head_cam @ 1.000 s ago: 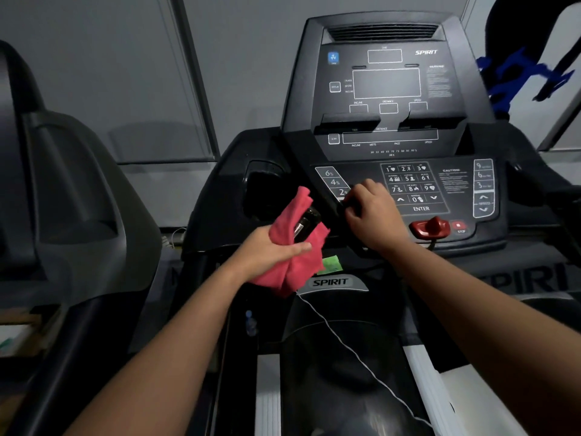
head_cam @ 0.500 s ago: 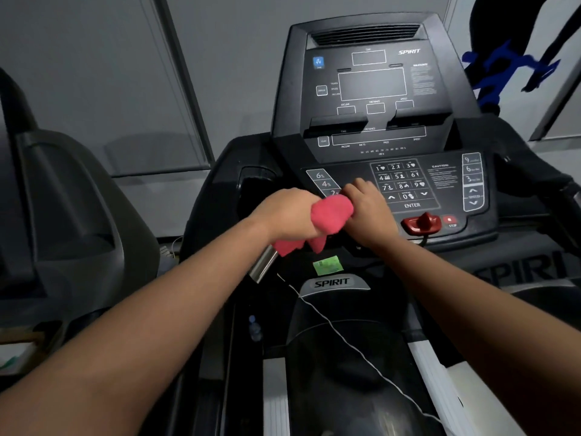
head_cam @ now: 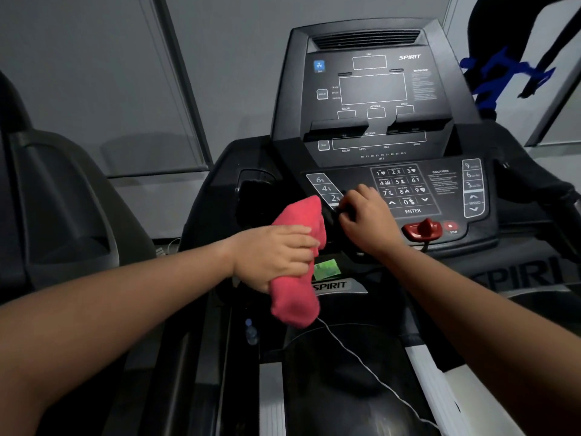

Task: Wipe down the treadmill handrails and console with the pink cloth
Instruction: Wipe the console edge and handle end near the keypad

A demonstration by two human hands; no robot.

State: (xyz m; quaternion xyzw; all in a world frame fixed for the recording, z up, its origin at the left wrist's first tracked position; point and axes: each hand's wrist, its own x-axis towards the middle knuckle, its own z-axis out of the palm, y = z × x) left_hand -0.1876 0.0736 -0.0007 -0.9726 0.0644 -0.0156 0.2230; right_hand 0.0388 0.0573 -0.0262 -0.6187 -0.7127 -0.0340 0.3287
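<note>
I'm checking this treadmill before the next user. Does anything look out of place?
A thin white cord trails loose across the black motor cover, from under the pink cloth. A small clear bottle sits in the gap left of it. Nothing looks damaged.

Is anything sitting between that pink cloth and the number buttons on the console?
Yes, the person's own right hand, fingers curled, rests on the console between the pink cloth, gripped in the left hand, and the number keypad. Nothing else visible is in the way.
</note>
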